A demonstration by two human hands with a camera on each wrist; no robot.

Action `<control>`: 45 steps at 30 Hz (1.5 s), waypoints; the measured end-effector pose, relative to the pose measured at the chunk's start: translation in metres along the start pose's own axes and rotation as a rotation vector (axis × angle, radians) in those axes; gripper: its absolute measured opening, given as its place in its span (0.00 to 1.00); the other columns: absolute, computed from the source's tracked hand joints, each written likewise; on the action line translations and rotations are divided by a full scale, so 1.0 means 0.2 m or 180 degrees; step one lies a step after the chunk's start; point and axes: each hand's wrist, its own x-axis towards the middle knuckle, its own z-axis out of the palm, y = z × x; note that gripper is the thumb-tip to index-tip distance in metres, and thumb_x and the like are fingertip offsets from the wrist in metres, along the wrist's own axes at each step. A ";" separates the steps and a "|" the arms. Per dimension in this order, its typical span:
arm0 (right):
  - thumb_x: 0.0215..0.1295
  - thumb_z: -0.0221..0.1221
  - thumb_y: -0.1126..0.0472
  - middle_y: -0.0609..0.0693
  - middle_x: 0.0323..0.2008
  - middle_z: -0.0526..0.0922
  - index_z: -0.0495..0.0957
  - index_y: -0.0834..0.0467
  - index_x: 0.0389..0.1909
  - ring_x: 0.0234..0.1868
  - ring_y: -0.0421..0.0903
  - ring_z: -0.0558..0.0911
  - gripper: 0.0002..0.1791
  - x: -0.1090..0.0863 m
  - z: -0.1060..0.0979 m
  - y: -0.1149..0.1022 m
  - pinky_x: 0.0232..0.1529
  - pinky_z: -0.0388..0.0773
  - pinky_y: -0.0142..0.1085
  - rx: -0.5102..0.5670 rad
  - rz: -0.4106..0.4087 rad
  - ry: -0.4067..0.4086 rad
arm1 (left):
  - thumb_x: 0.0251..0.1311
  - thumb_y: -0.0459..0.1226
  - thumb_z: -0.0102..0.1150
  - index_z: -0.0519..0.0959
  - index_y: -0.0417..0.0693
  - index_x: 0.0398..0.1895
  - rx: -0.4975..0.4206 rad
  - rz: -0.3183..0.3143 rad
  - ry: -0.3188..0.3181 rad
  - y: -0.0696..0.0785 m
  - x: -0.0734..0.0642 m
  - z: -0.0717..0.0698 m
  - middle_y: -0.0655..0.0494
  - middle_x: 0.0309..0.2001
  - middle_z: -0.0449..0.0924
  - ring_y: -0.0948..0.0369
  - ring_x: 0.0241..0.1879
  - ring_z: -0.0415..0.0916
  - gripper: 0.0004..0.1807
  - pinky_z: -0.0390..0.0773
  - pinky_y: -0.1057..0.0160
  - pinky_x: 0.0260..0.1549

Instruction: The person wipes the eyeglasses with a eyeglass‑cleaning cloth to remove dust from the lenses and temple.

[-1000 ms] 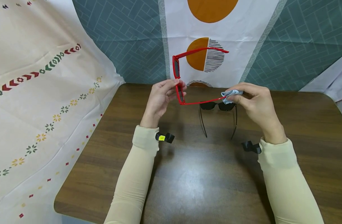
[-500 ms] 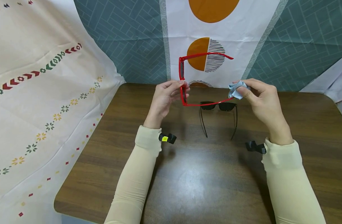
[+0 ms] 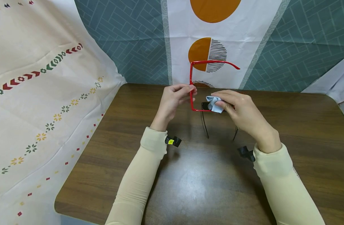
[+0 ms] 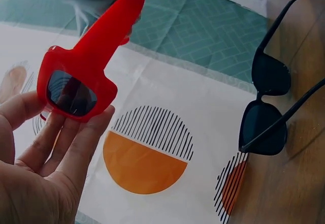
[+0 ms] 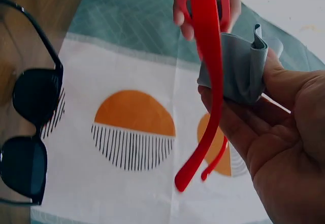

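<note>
Red-framed sunglasses (image 3: pixel 191 74) are up in the air over the back of the table, both temples unfolded and pointing right. My left hand (image 3: pixel 176 98) pinches their frame around the bridge; in the left wrist view one dark lens (image 4: pixel 71 93) shows above the fingertips. Between thumb and fingers my right hand (image 3: pixel 239 109) holds a crumpled light-blue cloth (image 3: pixel 215 103), set against the nearer red temple (image 5: pixel 210 56). Behind and below that hand, black sunglasses (image 3: pixel 204 106) lie on the table with temples open toward me, partly hidden in the head view.
The brown wooden table (image 3: pixel 189 181) has rounded corners. At its back edge hangs a teal and white cloth (image 3: pixel 127 40) with orange circles. A patterned white cloth (image 3: pixel 48 125) drapes along the left side.
My left hand has shifted right and slightly down with the red sunglasses. My right hand first slid the cloth outward to the temple's tip, then came back left toward the hinge.
</note>
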 end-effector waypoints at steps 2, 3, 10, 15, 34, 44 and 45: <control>0.68 0.65 0.68 0.53 0.54 0.86 0.84 0.61 0.58 0.49 0.50 0.84 0.18 0.00 0.03 -0.01 0.53 0.75 0.26 0.0017 -0.0050 -0.0091 | 0.70 0.33 0.64 0.87 0.32 0.43 0.0021 0.0004 -0.0007 0.00 0.00 0.01 0.47 0.38 0.88 0.54 0.40 0.88 0.09 0.86 0.50 0.49; 0.69 0.65 0.68 0.54 0.53 0.86 0.84 0.62 0.58 0.49 0.50 0.84 0.18 0.00 0.04 -0.01 0.53 0.77 0.29 0.0017 -0.0083 -0.0123 | 0.70 0.33 0.64 0.87 0.32 0.43 0.0028 0.0004 -0.0009 0.00 0.00 0.01 0.47 0.39 0.88 0.54 0.40 0.87 0.09 0.86 0.50 0.49; 0.70 0.64 0.69 0.55 0.53 0.85 0.83 0.64 0.57 0.48 0.51 0.84 0.16 0.01 0.14 -0.02 0.51 0.82 0.46 -0.0008 -0.0243 -0.0197 | 0.70 0.33 0.64 0.87 0.32 0.42 0.0102 0.0050 -0.0007 -0.01 0.00 0.01 0.47 0.38 0.87 0.54 0.41 0.86 0.10 0.83 0.43 0.54; 0.70 0.65 0.66 0.56 0.54 0.84 0.82 0.65 0.58 0.48 0.52 0.84 0.18 0.01 0.19 -0.04 0.54 0.82 0.47 -0.0102 -0.0274 -0.0228 | 0.71 0.33 0.64 0.86 0.31 0.43 0.0109 0.0093 -0.0020 -0.03 0.00 0.02 0.47 0.38 0.87 0.51 0.41 0.85 0.10 0.86 0.48 0.51; 0.65 0.71 0.65 0.57 0.39 0.89 0.85 0.66 0.47 0.43 0.57 0.84 0.12 0.01 0.29 -0.04 0.55 0.76 0.49 -0.1179 -0.0753 0.0167 | 0.70 0.33 0.65 0.86 0.30 0.43 0.0103 0.0114 0.0144 -0.02 0.01 0.03 0.47 0.37 0.88 0.50 0.41 0.87 0.11 0.87 0.50 0.47; 0.61 0.73 0.65 0.56 0.34 0.88 0.85 0.66 0.43 0.36 0.54 0.85 0.12 0.01 0.30 -0.04 0.53 0.76 0.51 -0.1206 -0.0958 0.0314 | 0.70 0.34 0.65 0.87 0.33 0.39 0.0250 0.0103 0.0064 0.00 0.00 0.00 0.46 0.37 0.87 0.42 0.45 0.84 0.09 0.86 0.48 0.49; 0.62 0.73 0.65 0.56 0.34 0.88 0.85 0.66 0.43 0.36 0.55 0.85 0.12 0.01 0.29 -0.03 0.53 0.76 0.51 -0.1203 -0.0966 0.0321 | 0.70 0.34 0.65 0.87 0.33 0.39 0.0261 0.0100 0.0056 0.00 0.00 0.00 0.46 0.37 0.87 0.43 0.45 0.84 0.09 0.86 0.48 0.49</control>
